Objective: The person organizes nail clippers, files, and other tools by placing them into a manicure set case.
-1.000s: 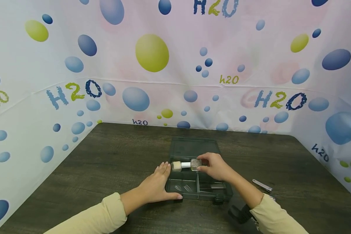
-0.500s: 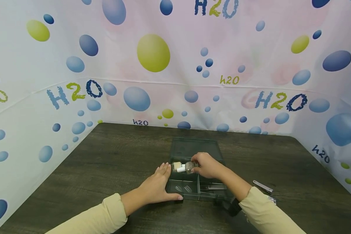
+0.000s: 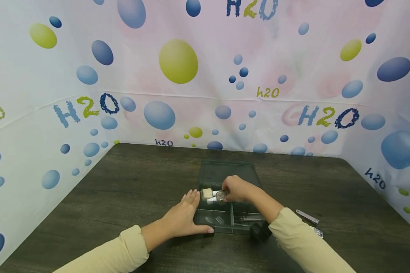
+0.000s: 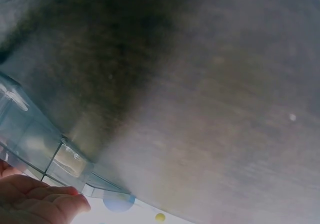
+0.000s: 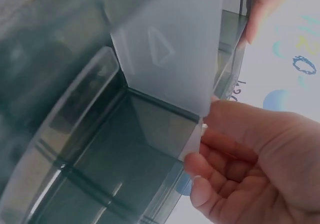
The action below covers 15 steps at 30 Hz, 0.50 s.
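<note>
- Thumb and fingers of the right hand pinch a clear bottle in the long rear compartment of a green-tinted box; the bottle's white cap points toward the box's left edge.
- The left hand, fingers straight and close together, lies along the box's left edge, its thumb stretched apart toward the near left corner.
- A pale bottle lies at the left end of the same compartment, just beside the clear one.
- Two clear strips lie in the box's near left compartment; beyond the divider, a slim metal tool occupies the near right one.
- A black device under the right forearm covers part of the box's near right corner.
- The box's lid lies back toward the far edge of the dark worktop.
- Between the box and the worktop's right edge lies a nail clipper, near a second metal piece partly hidden by the cream right sleeve.
- A white sheet with bubbles and "H2O" lettering rises beyond the worktop's far edge.
</note>
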{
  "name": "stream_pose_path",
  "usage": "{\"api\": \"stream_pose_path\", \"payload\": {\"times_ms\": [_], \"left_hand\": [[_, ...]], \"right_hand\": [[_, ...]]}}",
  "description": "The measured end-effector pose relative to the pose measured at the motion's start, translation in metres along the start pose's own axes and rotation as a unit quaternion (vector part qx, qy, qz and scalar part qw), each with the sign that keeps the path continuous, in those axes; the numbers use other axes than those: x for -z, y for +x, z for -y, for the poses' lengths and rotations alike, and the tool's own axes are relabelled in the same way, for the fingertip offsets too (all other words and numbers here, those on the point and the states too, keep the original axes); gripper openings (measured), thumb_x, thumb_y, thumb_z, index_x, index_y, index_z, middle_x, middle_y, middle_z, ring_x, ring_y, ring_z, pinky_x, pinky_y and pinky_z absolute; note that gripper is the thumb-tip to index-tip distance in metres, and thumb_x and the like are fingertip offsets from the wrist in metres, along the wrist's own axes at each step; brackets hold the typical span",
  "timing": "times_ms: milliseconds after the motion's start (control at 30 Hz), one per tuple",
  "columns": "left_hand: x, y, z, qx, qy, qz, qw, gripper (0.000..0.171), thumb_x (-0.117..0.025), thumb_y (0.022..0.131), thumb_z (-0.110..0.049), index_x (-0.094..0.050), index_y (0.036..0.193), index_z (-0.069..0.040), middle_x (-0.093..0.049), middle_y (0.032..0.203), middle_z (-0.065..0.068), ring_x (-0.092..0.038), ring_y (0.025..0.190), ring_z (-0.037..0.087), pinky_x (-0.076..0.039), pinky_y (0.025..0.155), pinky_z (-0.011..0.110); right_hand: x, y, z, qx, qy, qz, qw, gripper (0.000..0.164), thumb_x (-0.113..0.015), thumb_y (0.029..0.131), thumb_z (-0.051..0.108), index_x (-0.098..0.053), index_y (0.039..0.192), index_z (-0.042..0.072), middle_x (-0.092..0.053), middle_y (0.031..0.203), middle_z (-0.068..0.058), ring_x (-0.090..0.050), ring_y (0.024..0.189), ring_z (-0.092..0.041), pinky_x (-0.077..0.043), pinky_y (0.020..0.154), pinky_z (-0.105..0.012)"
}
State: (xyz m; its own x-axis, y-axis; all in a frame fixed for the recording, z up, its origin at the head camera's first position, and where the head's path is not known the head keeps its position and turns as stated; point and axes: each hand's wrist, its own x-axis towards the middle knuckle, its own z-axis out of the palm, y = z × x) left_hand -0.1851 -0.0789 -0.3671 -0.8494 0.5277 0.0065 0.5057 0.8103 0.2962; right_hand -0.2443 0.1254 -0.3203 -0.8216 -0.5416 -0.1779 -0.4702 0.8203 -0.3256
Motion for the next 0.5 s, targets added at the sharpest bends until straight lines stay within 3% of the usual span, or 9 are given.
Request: {"api": "stream_pose_path", "payload": {"times_ms": [133,300,500], "left_hand": [[0.001,0.000,0.000,-0.003,0.000,0.001,1.0000,0.106,-0.061,0.075,-0.067,-0.028,0.141,0.009,-0.026,0.148,0.028,-0.024,0.138,0.041,-0.034,0.107,0.049],[0.002,0.000,0.000,-0.006,0.004,0.003,1.0000,0.106,-0.060,0.075,-0.067,-0.028,0.141,0.009,-0.026,0.148,0.028,-0.025,0.138,0.041,-0.033,0.108,0.048],[0.003,0.000,0.000,-0.006,0.003,0.005,1.0000,0.106,-0.061,0.075,-0.067,-0.028,0.141,0.009,-0.027,0.147,0.028,-0.025,0.138,0.041,-0.033,0.107,0.049]], "right_hand": [[0.002,0.005,0.003,0.006,-0.021,0.004,1.000,0.002,-0.070,0.077,-0.001,-0.069,0.076,0.000,-0.060,0.068,-0.003,-0.047,0.060,-0.010,-0.040,0.052,-0.022],[0.002,0.012,0.007,-0.018,-0.038,0.017,0.999,0.025,-0.069,0.074,-0.006,-0.057,0.056,0.007,-0.044,0.054,0.004,-0.033,0.052,-0.010,-0.028,0.048,-0.023],[-0.002,0.015,0.011,-0.031,-0.069,0.018,0.997,0.045,-0.067,0.074,-0.007,-0.037,0.048,0.014,-0.025,0.048,0.006,-0.020,0.048,-0.009,-0.019,0.047,-0.025]]}}
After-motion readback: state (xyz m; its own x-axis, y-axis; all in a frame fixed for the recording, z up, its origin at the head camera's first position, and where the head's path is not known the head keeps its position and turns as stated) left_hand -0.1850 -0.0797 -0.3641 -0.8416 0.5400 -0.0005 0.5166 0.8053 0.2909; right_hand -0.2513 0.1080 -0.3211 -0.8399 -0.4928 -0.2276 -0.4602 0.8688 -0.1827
